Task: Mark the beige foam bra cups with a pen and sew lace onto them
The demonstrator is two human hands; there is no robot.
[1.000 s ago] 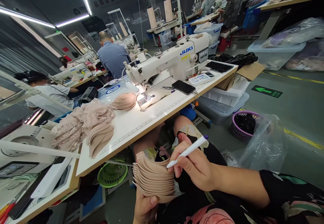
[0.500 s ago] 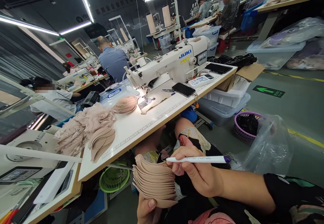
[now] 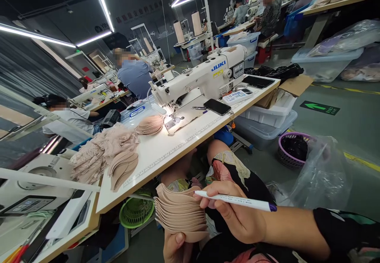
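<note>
My left hand (image 3: 175, 247) grips a stack of beige bra cup pieces (image 3: 181, 215) from below, thumb in front, over my lap. The curved layers are fanned along their edges. In my right hand (image 3: 237, 215) is a white marker pen (image 3: 237, 201) with a purple end, pinched between thumb and fingers. Its pale tip points left, at the upper right edge of the top pieces; whether it touches them I cannot tell. My remaining right fingers curl beside the stack's right side.
A white JUKI sewing machine (image 3: 202, 75) stands on the table (image 3: 142, 168). Near it lie a black phone (image 3: 217, 106), more beige cups (image 3: 151, 124), flat cut pieces (image 3: 124, 168) and lace fabric (image 3: 103, 146). Below are a green basket (image 3: 136, 211) and a purple basket (image 3: 282, 156).
The marker's purple end has dropped, so the pen now slants down to the right. My right hand has shifted slightly lower. The view has moved a little; the stack stays in my left hand.
</note>
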